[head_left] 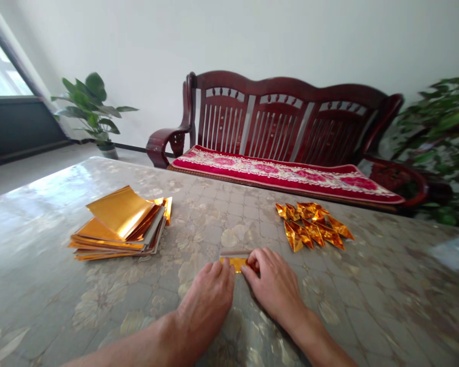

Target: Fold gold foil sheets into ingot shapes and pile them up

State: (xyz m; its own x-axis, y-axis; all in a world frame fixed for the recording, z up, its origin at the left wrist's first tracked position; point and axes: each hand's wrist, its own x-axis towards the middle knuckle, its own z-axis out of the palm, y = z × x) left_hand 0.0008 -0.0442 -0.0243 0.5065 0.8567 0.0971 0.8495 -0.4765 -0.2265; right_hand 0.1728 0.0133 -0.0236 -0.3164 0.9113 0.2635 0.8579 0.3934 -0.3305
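A small strip of gold foil paper [235, 263], partly folded, lies on the table between my two hands. Its far edge shows a greyish underside. My left hand [210, 290] is closed on the left end, fingers pressed together against the paper. At the right end, my right hand [271, 280] pinches the foil between thumb and fingers. Beyond it to the right lie several folded gold foil ingots [313, 226] in a cluster. To the left sits a loose stack of gold foil sheets [118, 224], the top ones askew.
The table [199, 229] has a patterned, shiny cover. Behind it stands a dark red wooden bench [275, 127] with a red floral cushion [268, 168]. Potted plants [95, 109] flank the bench. A blurred clear plastic item [453, 252] lies at the table's right.
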